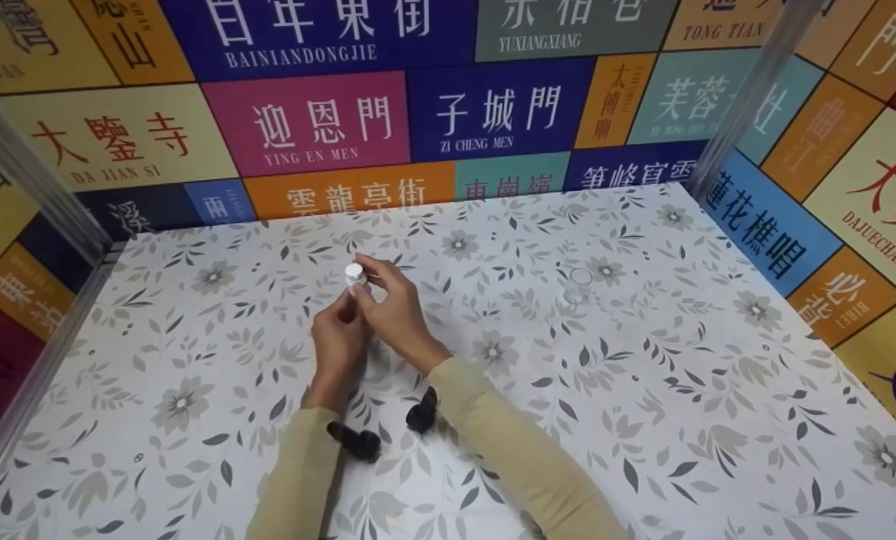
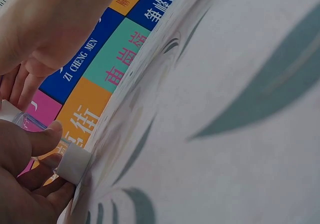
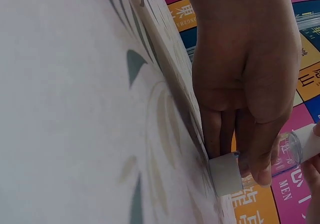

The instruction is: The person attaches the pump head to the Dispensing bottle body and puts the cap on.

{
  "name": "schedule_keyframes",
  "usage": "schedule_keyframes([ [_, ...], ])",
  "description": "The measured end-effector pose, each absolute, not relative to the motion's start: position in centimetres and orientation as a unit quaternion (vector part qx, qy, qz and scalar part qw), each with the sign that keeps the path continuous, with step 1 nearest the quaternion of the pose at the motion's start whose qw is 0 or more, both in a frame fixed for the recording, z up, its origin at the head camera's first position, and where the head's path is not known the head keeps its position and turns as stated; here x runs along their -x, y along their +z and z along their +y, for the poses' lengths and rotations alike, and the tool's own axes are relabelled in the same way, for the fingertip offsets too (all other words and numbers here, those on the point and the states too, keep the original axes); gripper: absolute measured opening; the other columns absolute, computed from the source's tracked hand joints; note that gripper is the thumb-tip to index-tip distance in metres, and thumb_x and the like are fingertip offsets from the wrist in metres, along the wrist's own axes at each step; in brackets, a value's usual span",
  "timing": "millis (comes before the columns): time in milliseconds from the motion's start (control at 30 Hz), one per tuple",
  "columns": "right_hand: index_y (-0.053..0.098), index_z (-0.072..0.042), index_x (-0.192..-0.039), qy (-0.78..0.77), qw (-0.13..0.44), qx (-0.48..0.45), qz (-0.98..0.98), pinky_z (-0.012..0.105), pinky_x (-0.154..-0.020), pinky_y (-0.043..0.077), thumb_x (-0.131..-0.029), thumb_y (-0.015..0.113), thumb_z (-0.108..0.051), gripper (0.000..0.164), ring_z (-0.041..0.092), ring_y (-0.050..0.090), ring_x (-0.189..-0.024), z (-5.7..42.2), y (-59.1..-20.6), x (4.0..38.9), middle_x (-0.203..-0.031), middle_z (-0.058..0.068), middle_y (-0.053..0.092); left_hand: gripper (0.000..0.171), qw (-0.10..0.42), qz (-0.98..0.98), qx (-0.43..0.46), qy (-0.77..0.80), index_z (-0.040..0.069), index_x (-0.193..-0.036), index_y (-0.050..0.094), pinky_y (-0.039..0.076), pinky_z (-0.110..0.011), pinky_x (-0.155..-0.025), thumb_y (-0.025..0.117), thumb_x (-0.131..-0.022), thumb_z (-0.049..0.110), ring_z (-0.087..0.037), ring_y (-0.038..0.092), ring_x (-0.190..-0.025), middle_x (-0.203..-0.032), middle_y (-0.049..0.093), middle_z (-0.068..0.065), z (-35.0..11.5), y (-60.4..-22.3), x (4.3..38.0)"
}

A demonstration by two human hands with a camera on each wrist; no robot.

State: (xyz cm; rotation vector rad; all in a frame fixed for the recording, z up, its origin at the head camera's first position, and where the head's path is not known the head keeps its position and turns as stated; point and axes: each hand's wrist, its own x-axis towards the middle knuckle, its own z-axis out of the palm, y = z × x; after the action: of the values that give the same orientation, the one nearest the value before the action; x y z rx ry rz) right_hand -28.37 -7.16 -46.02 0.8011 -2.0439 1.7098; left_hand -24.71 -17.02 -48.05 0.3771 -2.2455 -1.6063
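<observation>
Both hands have hold of one small clear bottle (image 3: 286, 156): the left hand (image 1: 339, 334) curls its fingers round the lower part, and the right hand (image 1: 395, 304) pinches the white cap (image 1: 353, 271) up top. I see them well left of the clear cup (image 1: 579, 286). My guess is a cap-turning step; next calls for a still bottle and gentle fingers.

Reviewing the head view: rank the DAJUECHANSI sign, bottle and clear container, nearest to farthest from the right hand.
1. Bottle: in the right hand.
2. Clear container: right of the hand.
3. DAJUECHANSI sign: farther right, near the picture's edge.
</observation>
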Motion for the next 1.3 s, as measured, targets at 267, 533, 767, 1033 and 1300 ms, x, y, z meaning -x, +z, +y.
schedule_keyframes([
  [267,0.063,-0.002,-0.126,0.592,0.187,-0.272,-0.735,0.024,-0.097,0.053,-0.092,0.067,-0.002,0.034,0.02,0.066,-0.113,-7.19,-46.1,28.36,-0.12,0.013,0.067,0.029,0.173,-0.797,-0.133,-0.563,0.012,-0.123,0.072,0.049,-0.025,-0.079,0.064,-0.095,0.015,-0.016,0.062,-0.092,-0.111,0.076,-0.01,-17.02,-48.13,24.72],
  [533,0.061,-0.003,-0.129,0.581,0.183,-0.267,-0.747,0.025,-0.099,0.052,-0.091,0.068,-0.005,0.039,0.018,0.063,-0.117,-7.17,-46.07,28.31,-0.123,0.011,0.066,0.038,0.163,-0.789,-0.129,-0.578,0.014,-0.13,0.068,0.051,-0.027,-0.088,0.063,-0.093,0.007,-0.015,0.065,-0.103,-0.123,0.072,-0.01,-17.01,-48.16,24.72],
  [767,0.061,-0.003,-0.129,0.586,0.176,-0.265,-0.745,0.024,-0.1,0.052,-0.093,0.066,-0.006,0.036,0.019,0.063,-0.117,-7.15,-46.08,28.25,-0.124,0.012,0.065,0.032,0.154,-0.787,-0.138,-0.581,0.015,-0.128,0.069,0.051,-0.024,-0.082,0.063,-0.096,0.015,-0.015,0.065,-0.097,-0.12,0.074,-0.009,-16.96,-48.18,24.74],
  [1033,0.06,0.001,-0.129,0.586,0.179,-0.27,-0.743,0.023,-0.098,0.052,-0.095,0.065,-0.006,0.035,0.022,0.064,-0.115,-7.07,-45.92,28.18,-0.121,0.014,0.065,0.033,0.179,-0.812,-0.131,-0.539,0.009,-0.126,0.07,0.046,-0.024,-0.076,0.065,-0.094,0.014,-0.019,0.062,-0.09,-0.11,0.075,-0.014,-16.97,-47.93,24.87],
  [1300,0.059,0.001,-0.129,0.581,0.174,-0.261,-0.751,0.026,-0.099,0.052,-0.094,0.067,-0.008,0.037,0.022,0.063,-0.117,-7.1,-45.87,28.06,-0.123,0.014,0.065,0.035,0.17,-0.799,-0.14,-0.559,0.013,-0.128,0.069,0.048,-0.022,-0.078,0.066,-0.093,0.011,-0.018,0.064,-0.094,-0.115,0.075,-0.012,-16.94,-47.94,24.75],
])
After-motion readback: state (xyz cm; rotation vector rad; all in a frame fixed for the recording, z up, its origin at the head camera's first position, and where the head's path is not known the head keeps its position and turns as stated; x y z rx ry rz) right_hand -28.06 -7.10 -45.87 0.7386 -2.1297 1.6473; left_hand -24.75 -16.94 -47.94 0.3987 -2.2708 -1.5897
